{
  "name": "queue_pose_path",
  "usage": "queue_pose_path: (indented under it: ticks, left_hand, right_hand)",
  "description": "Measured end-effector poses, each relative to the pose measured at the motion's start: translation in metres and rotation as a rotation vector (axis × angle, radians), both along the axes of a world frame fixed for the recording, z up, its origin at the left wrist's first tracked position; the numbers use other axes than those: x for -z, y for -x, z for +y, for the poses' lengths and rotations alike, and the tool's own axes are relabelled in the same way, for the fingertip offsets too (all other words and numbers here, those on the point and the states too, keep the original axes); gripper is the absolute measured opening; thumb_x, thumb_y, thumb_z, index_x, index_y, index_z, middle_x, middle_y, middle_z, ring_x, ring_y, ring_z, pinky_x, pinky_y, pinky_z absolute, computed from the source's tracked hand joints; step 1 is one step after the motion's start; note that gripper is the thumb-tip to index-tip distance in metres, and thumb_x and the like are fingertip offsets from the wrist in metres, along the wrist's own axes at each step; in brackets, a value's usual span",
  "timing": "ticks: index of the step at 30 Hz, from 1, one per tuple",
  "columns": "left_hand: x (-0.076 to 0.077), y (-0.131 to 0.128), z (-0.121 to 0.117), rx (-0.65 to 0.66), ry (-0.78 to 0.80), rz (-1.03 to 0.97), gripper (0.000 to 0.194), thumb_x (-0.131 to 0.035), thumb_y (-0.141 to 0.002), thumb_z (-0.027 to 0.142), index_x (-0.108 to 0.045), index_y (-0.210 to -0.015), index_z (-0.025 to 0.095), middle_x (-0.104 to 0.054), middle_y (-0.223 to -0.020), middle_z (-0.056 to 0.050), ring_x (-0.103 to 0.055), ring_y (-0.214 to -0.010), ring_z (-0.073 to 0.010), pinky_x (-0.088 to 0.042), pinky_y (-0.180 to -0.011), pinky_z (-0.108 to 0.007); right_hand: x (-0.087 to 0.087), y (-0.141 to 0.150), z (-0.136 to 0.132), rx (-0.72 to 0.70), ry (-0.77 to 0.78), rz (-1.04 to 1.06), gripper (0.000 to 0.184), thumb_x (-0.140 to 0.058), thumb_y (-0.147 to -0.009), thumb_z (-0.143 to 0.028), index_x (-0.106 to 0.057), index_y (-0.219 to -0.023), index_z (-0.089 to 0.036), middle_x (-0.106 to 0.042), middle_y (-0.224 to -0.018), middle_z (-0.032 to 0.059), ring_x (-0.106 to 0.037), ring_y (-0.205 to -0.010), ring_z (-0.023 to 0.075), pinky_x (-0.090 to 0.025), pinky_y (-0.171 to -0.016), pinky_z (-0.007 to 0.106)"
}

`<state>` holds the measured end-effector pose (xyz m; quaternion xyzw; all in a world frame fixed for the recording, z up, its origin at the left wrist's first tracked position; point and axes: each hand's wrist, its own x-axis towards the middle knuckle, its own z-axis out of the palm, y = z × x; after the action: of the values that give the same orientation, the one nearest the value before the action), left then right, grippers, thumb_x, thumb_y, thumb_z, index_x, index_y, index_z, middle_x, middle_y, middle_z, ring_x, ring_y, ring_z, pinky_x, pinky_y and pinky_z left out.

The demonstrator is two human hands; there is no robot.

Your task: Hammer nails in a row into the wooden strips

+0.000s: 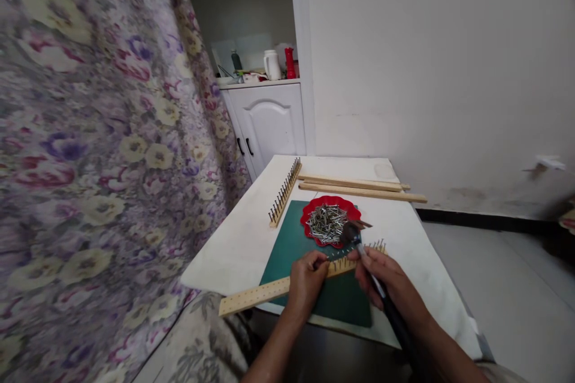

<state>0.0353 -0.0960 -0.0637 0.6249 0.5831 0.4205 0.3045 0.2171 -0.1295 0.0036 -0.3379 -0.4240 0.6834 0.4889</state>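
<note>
My right hand (395,281) is closed round the dark handle of a claw hammer (353,233), whose head is raised above a wooden strip (256,297). The strip lies slantwise over a green cutting mat (281,239). Rows of small holes mark its left part, and several nails stand upright in its right part. My left hand (308,284) rests on the middle of the strip, thumb and fingers pinched together; whatever is between the fingertips is hidden. Just beyond the hands, a red scalloped dish (306,215) holds a heap of loose nails (327,222).
Another wooden strip (285,194), set with a row of upright nails, lies at the table's far left. Several bare wooden bars (359,190) lie along the back of the white table (233,245). A floral curtain (112,161) hangs at left, and a white cabinet (269,119) stands behind.
</note>
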Motion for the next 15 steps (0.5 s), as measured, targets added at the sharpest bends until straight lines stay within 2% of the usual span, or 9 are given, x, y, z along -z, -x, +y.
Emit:
queue_pose_path:
  ticks: [4,9,12,15]
  left_hand:
    - [-0.001,0.002,-0.001,0.025,-0.017,-0.028,0.012,-0.056,-0.071,0.022,-0.066,-0.077,0.017,-0.061,-0.065,0.001,-0.054,-0.060,-0.0131,-0.038,-0.057,-0.021]
    - [-0.018,0.008,0.002,0.057,-0.051,0.038,0.013,-0.053,-0.075,0.022,-0.065,-0.077,0.017,-0.063,-0.069,0.000,-0.055,-0.063,-0.0139,-0.038,-0.059,-0.022]
    - [-0.032,0.008,0.014,0.075,-0.089,0.091,0.014,-0.052,-0.076,0.020,-0.066,-0.079,0.018,-0.066,-0.074,-0.001,-0.058,-0.067,-0.0151,-0.040,-0.062,-0.023]
    - [-0.046,-0.001,0.038,0.166,-0.150,0.208,0.015,-0.052,-0.077,0.017,-0.066,-0.080,0.018,-0.068,-0.079,-0.002,-0.060,-0.074,-0.0162,-0.042,-0.068,-0.024]
  right_hand:
    - [-0.006,-0.017,0.003,0.093,-0.038,0.094,0.021,-0.053,-0.087,-0.036,-0.059,-0.094,-0.017,-0.056,-0.055,-0.0032,-0.035,-0.031,0.0051,-0.018,-0.034,0.020]
    - [-0.009,-0.032,0.006,0.234,-0.072,0.162,0.018,-0.051,-0.089,-0.030,-0.062,-0.095,-0.017,-0.056,-0.059,-0.0016,-0.036,-0.035,0.0053,-0.020,-0.037,0.021]
    - [-0.008,-0.033,0.007,0.280,-0.083,0.162,0.019,-0.051,-0.089,-0.030,-0.063,-0.094,-0.016,-0.055,-0.059,-0.0016,-0.037,-0.036,0.0055,-0.021,-0.038,0.021]
    - [-0.007,-0.031,0.007,0.263,-0.079,0.157,0.020,-0.051,-0.089,-0.032,-0.062,-0.093,-0.016,-0.056,-0.057,-0.0021,-0.037,-0.035,0.0054,-0.022,-0.038,0.020]
